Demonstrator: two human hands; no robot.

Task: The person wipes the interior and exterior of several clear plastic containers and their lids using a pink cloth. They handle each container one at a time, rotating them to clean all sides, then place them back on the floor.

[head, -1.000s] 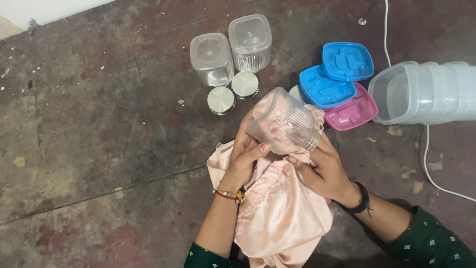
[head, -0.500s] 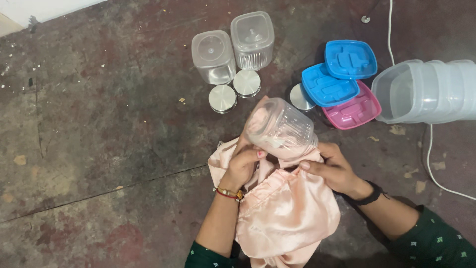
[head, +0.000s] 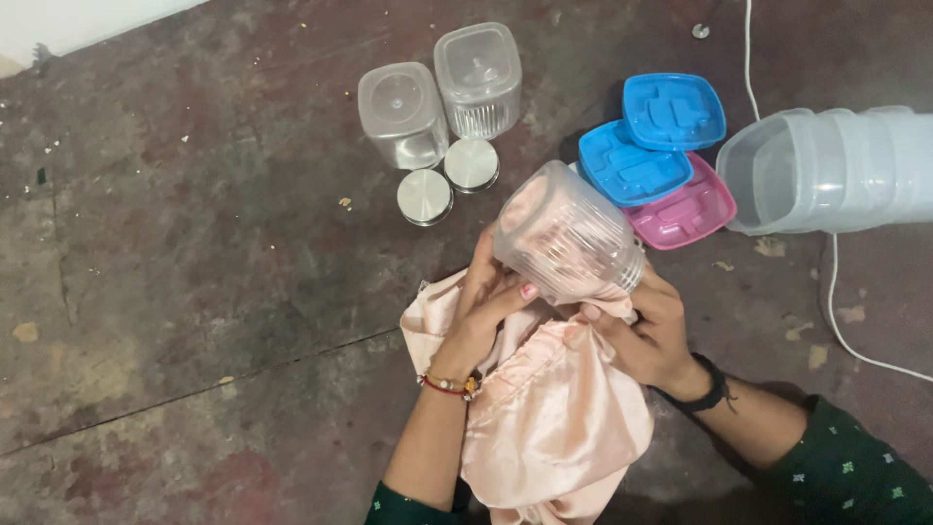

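A clear ribbed plastic jar is tilted on its side above the floor, with pale pink satin cloth pushed into its mouth. My left hand grips the jar's lower left side, fingers curled against it. My right hand holds the cloth at the jar's mouth, pressed against the jar's right end. The rest of the cloth hangs down between my forearms.
Two upturned clear jars stand at the back with two round metal lids beside them. Two blue lids and a pink lid lie to the right. Stacked translucent tubs and a white cable lie further right.
The jar has turned and risen slightly in my hands. My right hand has shifted up closer against the jar's mouth with the cloth.
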